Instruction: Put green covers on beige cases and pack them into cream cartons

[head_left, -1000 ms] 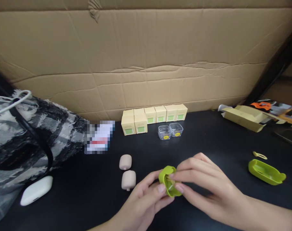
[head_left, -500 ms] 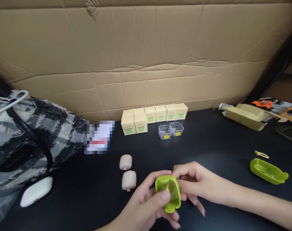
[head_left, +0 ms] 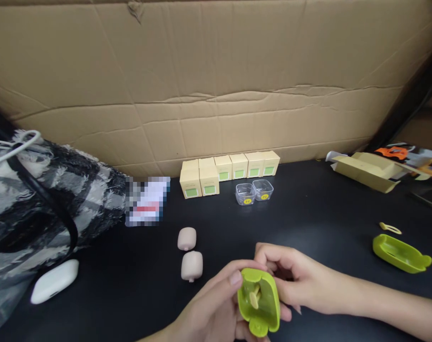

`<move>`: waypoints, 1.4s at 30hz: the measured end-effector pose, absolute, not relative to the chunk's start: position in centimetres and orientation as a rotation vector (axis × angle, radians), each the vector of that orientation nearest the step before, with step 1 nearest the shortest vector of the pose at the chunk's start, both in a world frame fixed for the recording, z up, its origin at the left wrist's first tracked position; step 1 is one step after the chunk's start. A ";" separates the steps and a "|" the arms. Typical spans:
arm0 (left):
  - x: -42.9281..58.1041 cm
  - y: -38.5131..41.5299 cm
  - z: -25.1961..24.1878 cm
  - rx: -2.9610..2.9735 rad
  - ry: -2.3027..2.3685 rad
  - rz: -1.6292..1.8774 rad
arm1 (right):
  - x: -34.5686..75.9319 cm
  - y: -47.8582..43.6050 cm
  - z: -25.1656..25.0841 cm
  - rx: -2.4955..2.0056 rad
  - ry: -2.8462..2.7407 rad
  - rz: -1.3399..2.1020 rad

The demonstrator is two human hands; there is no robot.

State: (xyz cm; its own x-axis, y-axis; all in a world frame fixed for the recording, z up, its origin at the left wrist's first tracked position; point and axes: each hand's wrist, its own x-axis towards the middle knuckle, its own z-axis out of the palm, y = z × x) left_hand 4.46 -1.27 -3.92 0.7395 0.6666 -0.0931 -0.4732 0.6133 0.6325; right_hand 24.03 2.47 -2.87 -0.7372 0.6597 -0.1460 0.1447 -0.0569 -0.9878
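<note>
My left hand (head_left: 212,306) holds a green silicone sleeve (head_left: 273,304) with a small ear-like tab, its hollow side facing me. Inside the hollow, the flat end of a pale yellow strap (head_left: 254,299) sticks up. My right hand (head_left: 297,278) is closed against the sleeve's right and back side; its fingertips are partly hidden, so what they pinch cannot be made out. To the left of my hands lie two pinkish-beige rounded cases (head_left: 187,239), each with a small nub. Over on the right are a second green sleeve (head_left: 401,256) and a yellow loop strap (head_left: 390,228).
Several small cream boxes (head_left: 190,178) line the back by the cardboard wall (head_left: 216,71). Two clear plastic cups (head_left: 244,194) stand before them. A white earbud case (head_left: 55,281) and plaid cloth (head_left: 59,185) are left; an opened cream carton (head_left: 365,172) is at back right.
The green sleeve has moved slightly right and toward me. My left thumb has shifted from inside the hollow to its upper rim, uncovering the strap end.
</note>
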 end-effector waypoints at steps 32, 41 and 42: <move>4.5 -1.3 -3.2 0.480 0.268 0.648 | 24.1 2.2 -2.4 -0.790 -2.481 0.822; 5.3 -2.0 -4.0 0.598 0.377 0.653 | 23.3 4.3 -1.1 -0.604 -2.193 1.055; 5.1 -2.0 -4.0 0.591 0.383 0.617 | 22.8 4.7 -0.7 -0.602 -2.233 0.991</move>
